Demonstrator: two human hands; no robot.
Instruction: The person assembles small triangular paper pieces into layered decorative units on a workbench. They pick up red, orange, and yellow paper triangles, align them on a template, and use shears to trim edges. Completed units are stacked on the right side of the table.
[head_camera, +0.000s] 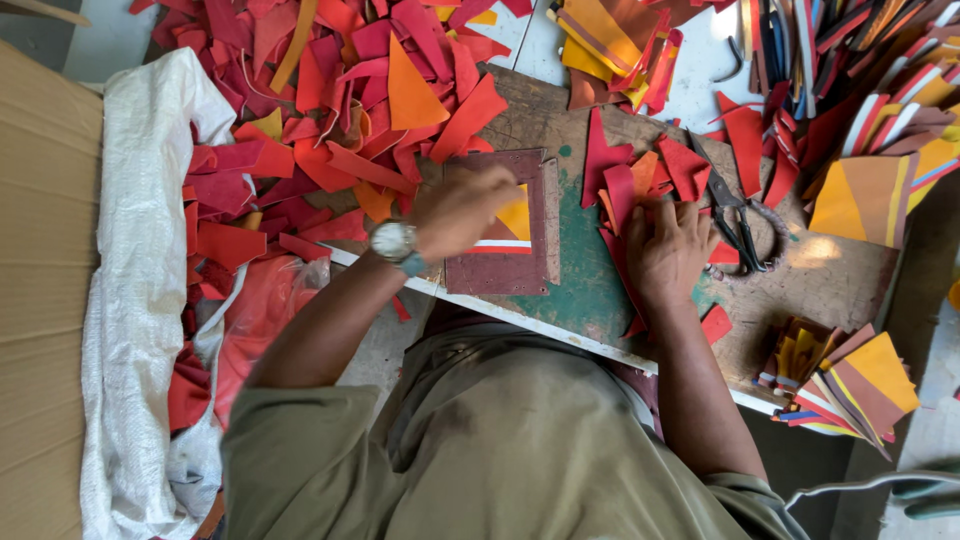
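Meanwhile left hand (462, 208) presses brown frame (497, 225); right hand (668, 250) spread on red scraps (640, 180).

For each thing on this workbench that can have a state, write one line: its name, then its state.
left hand: resting on the brown frame, fingers curled.
right hand: pressed flat on the red scraps.
brown frame: lying flat, yellow and white pieces showing in its opening.
scissors: lying on the board, untouched, blades closed.
red scraps: loose heap on the board.
white sack: open, holding red offcuts.
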